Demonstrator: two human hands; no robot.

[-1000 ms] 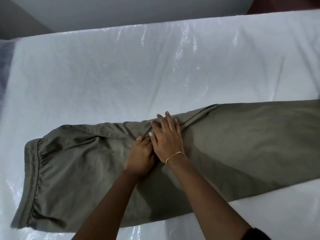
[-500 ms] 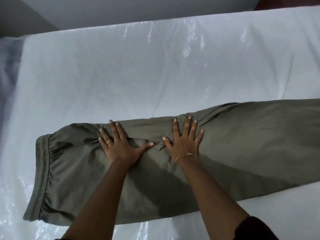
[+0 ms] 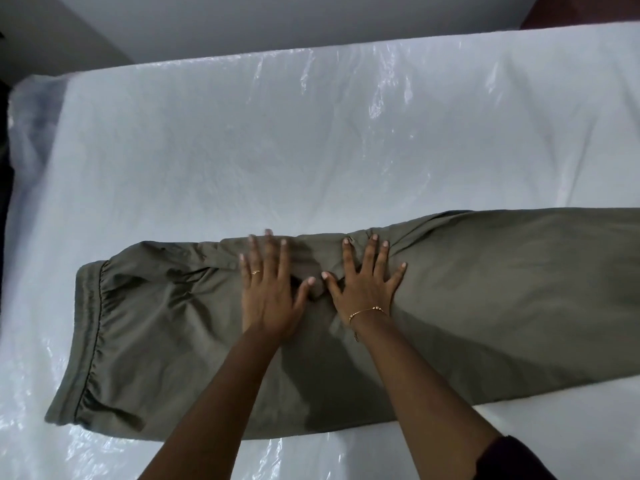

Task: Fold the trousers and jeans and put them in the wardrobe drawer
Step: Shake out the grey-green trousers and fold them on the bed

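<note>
Olive-green trousers lie lengthwise across the white surface, folded leg on leg, with the elastic waistband at the left and the legs running off the right edge of view. My left hand lies flat with fingers spread near the far edge at the crotch area. My right hand presses flat beside it, fingers spread, thumbs almost touching. Neither hand grips the cloth. No drawer or jeans are in view.
The trousers rest on a mattress wrapped in clear plastic, which fills most of the view. A pale wall runs behind its far edge. The mattress's left edge drops off into a dark gap.
One second ago my hands were bunched together on the cloth, the left curled. They then spread flat and apart; since half a second ago my left hand slid right towards the right one.
</note>
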